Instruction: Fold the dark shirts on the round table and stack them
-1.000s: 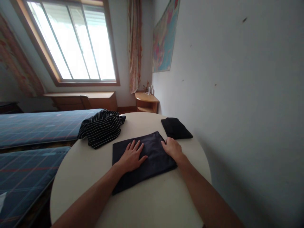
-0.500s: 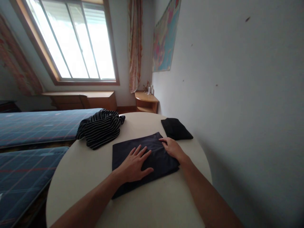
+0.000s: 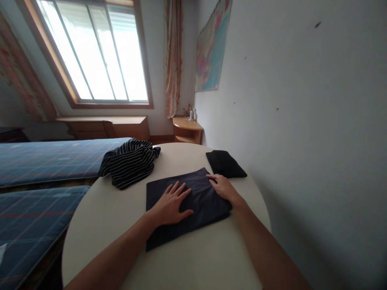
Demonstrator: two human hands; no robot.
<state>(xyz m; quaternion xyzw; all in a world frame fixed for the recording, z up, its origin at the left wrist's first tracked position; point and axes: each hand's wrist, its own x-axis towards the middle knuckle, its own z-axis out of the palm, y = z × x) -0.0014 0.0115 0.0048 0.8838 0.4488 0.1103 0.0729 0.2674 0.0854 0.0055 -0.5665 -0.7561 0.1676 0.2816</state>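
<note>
A folded dark navy garment (image 3: 199, 205) lies flat on the round cream table (image 3: 187, 257). My left hand (image 3: 171, 205) rests palm down on its left-centre part, fingers spread. At the garment's right edge, my right hand (image 3: 223, 187) lies with its fingers stretched over the upper right part; its thumb is hidden. Neither hand grips the cloth visibly. Just beyond my right hand is a smaller folded black cloth (image 3: 226, 164). A crumpled black garment with white stripes (image 3: 130, 163) lies at the table's far left edge, apart from both hands.
Blue plaid mattresses (image 3: 39, 213) stand along the left side of the table. A white wall (image 3: 317, 161) runs close on the right. Behind the table are a wooden corner shelf (image 3: 187, 124) with small bottles and a long desk (image 3: 130, 125) under the window.
The navy garment and my right hand have shifted slightly to the right. My left hand stays spread on the cloth. The view has also moved a little.
</note>
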